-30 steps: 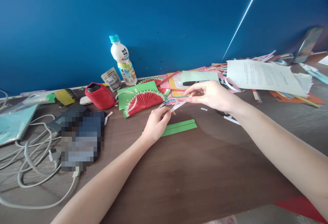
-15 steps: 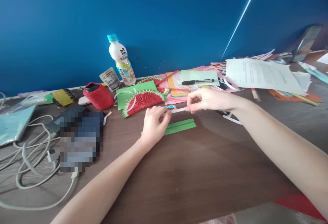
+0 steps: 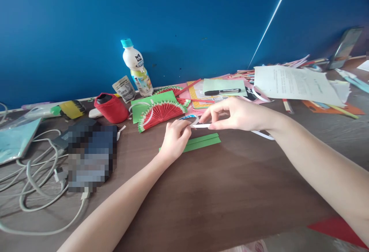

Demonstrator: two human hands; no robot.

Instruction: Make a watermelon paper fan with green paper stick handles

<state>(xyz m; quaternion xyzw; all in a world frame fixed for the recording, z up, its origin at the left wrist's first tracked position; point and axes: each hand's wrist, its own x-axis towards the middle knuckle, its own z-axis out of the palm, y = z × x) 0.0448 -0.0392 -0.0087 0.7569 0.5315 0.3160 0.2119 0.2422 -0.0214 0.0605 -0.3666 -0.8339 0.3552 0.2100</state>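
Observation:
A roll of white tape (image 3: 197, 120) with a blue-patterned inner core sits at the fingertips of my left hand (image 3: 175, 138), which is closed on it. From there a short white tape strip (image 3: 201, 126) stretches across to my right hand (image 3: 233, 114), whose thumb and fingers pinch its other end. Just below lies a folded green paper strip (image 3: 203, 142) on the table, its left part covered by my left hand. Behind my left hand rests a pleated red and green paper fan (image 3: 164, 112).
A bottle (image 3: 140, 75) stands by the blue wall, near a red thread cone (image 3: 112, 109). Left are cables (image 3: 25, 171) and a blurred-out dark device (image 3: 92, 156). A black marker (image 3: 222, 92) and printed sheet (image 3: 294, 84) lie at the back.
My right hand has shifted slightly left, nearer my left hand, and the tape between them looks shorter. More of the roll's ring now shows. My left hand has barely moved.

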